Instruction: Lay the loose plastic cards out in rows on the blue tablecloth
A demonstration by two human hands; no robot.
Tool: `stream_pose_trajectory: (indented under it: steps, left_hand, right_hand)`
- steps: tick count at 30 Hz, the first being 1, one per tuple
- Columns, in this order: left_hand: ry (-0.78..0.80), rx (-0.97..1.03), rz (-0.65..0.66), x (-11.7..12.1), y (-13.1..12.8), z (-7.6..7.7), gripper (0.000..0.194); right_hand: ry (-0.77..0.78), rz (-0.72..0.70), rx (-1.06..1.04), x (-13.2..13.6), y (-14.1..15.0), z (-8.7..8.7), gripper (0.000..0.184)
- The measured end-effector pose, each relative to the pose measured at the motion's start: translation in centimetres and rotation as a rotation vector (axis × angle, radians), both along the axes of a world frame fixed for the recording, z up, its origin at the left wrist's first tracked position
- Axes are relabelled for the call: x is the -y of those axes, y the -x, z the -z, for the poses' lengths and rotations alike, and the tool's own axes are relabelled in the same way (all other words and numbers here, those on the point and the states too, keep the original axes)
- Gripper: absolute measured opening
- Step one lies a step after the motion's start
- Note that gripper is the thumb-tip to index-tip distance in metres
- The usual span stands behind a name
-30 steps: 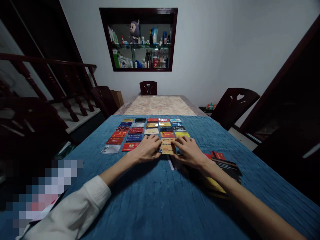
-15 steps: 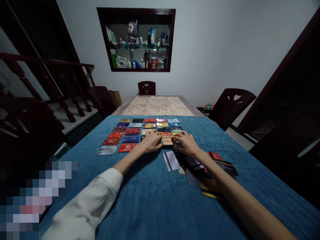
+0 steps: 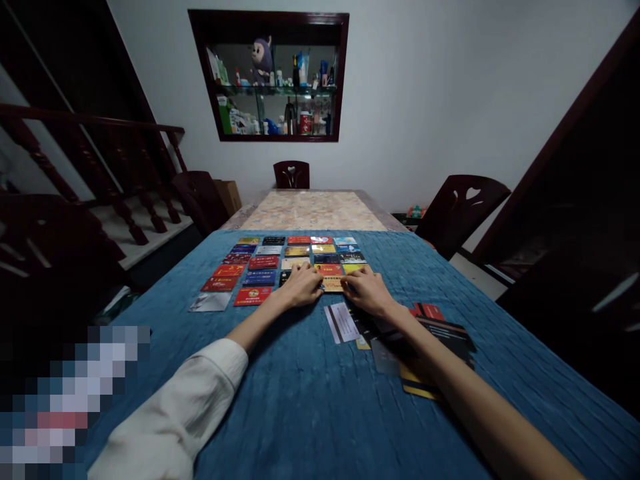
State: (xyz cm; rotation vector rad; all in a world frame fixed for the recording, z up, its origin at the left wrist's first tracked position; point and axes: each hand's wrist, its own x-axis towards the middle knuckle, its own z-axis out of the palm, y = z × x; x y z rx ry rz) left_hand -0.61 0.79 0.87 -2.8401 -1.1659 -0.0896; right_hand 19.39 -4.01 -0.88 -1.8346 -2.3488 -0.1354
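A pale gold card (image 3: 332, 285) lies low at the near end of a column of cards, held by its two short ends. My left hand (image 3: 303, 285) pinches its left end, fingers curled. At the right end, the curled fingers of my right hand (image 3: 369, 291) grip it. Just beyond it sits a red and yellow card (image 3: 328, 269). Rows of cards spread to the left, among them a red card (image 3: 253, 296), a blue card (image 3: 259, 277) and a silver card (image 3: 210, 302). My left hand and wrist partly cover a black card (image 3: 284, 277).
Under my right forearm is a loose pile of cards, with a white striped card (image 3: 341, 323), a black card (image 3: 447, 331) and a gold striped card (image 3: 420, 385). A blue cloth (image 3: 300, 400) covers the near table. Chairs (image 3: 463, 213) stand around it.
Both hands stay at the ends of the gold card, which has barely moved. The whole view has shifted slightly.
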Motion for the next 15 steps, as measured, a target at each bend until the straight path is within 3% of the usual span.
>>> stream_pose_trajectory:
  steps: [15]
  left_hand:
    - [-0.001,-0.006,-0.002,-0.31,0.22,0.55,0.024]
  right_hand:
    - [0.026,0.045,0.014,0.32,0.51,-0.13,0.031]
